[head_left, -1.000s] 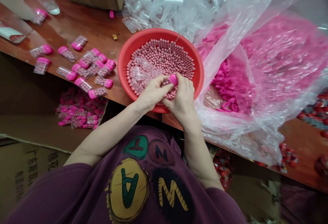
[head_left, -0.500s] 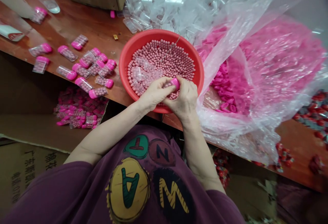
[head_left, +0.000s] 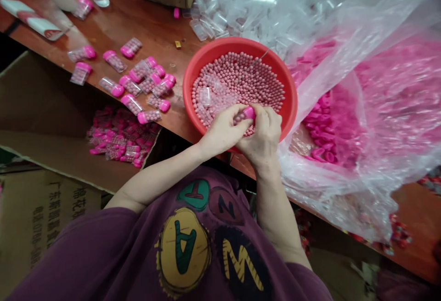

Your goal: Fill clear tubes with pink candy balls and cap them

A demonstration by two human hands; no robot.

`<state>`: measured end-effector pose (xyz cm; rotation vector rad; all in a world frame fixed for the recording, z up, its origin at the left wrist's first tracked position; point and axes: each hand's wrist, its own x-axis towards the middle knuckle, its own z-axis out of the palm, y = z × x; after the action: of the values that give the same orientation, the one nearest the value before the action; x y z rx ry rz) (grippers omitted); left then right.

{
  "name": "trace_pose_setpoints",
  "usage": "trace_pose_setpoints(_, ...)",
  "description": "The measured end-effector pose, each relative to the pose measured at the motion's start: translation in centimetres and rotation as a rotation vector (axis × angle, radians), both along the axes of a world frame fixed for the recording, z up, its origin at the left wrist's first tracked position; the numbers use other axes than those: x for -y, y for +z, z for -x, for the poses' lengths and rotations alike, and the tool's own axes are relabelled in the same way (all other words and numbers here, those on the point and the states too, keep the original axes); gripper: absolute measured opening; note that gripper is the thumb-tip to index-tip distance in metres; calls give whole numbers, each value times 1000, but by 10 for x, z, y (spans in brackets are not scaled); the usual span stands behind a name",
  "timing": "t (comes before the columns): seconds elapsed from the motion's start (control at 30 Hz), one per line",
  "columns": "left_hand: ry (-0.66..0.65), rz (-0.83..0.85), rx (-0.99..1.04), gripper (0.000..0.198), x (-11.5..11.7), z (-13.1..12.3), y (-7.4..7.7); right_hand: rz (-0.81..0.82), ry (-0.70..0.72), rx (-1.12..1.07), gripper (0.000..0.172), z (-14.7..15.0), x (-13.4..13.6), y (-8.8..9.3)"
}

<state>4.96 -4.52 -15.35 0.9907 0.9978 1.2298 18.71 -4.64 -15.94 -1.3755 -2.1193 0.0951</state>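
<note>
My left hand (head_left: 223,128) and my right hand (head_left: 263,133) meet over the near side of a red bowl (head_left: 291,90) full of small pink balls (head_left: 248,78). Together they grip one small clear tube of balls with a pink cap (head_left: 248,113). My left fingers wrap the tube's body; my right fingers pinch the cap end. Several empty clear tubes (head_left: 206,96) lie on the balls in the bowl's left part.
Several filled, pink-capped tubes (head_left: 144,82) lie on the wooden table (head_left: 148,25) left of the bowl. More sit in a cardboard box (head_left: 119,138) below the edge. A plastic bag of pink caps (head_left: 347,108) spreads right; empty clear tubes (head_left: 237,7) pile behind.
Both hands stay closed on the capped tube over the bowl. The view has shifted, so everything sits further right and slightly higher in the picture.
</note>
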Motion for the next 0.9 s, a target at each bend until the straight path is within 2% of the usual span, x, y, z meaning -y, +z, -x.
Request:
trace_pose_setpoints(0.07,53,-65,-36,19,10,19,8,20,108,-37,60,15,0,6)
trace_pose_setpoints(0.17,217,-90,-96,25,29,61,16,189,287,-89,74,35,-9,14)
trace_pose_setpoints(0.23,391,-63,-202,29,44,99,11,316,330,-119,65,41,-19,15)
trace_pose_setpoints(0.3,593,-33,-363,34,59,144,-7,412,326,-114,44,41,-27,15)
trace_pose_setpoints(0.37,752,26,-536,35,73,188,-34,487,347,-32,30,41,-32,13)
trace_pose_setpoints(0.4,789,110,-654,33,79,207,-48,511,364,27,27,42,-34,12)
trace_pose_setpoints(0.47,772,265,-936,32,89,233,-72,519,394,131,26,45,-35,10)
trace_pose_setpoints(0.53,730,370,-1075,39,95,238,-87,501,404,173,26,47,-36,7)
trace_pose_setpoints(0.6,726,416,-997,51,95,223,-92,500,417,167,25,49,-38,5)
trace_pose_setpoints(0.63,768,393,-989,55,94,211,-92,503,421,161,24,49,-39,4)
trace_pose_setpoints(0.7,858,227,-1106,54,88,183,-90,512,419,162,22,49,-41,4)
trace_pose_setpoints(0.73,842,144,-1161,50,84,169,-88,520,415,168,21,49,-42,5)
trace_pose_setpoints(0.77,784,68,-1203,45,80,158,-86,531,408,176,21,50,-42,6)
trace_pose_setpoints(0.83,559,-70,-1258,40,68,144,-84,545,386,185,21,51,-42,8)
trace_pose_setpoints(0.9,331,-184,-1293,39,50,145,-86,551,372,175,22,51,-42,9)
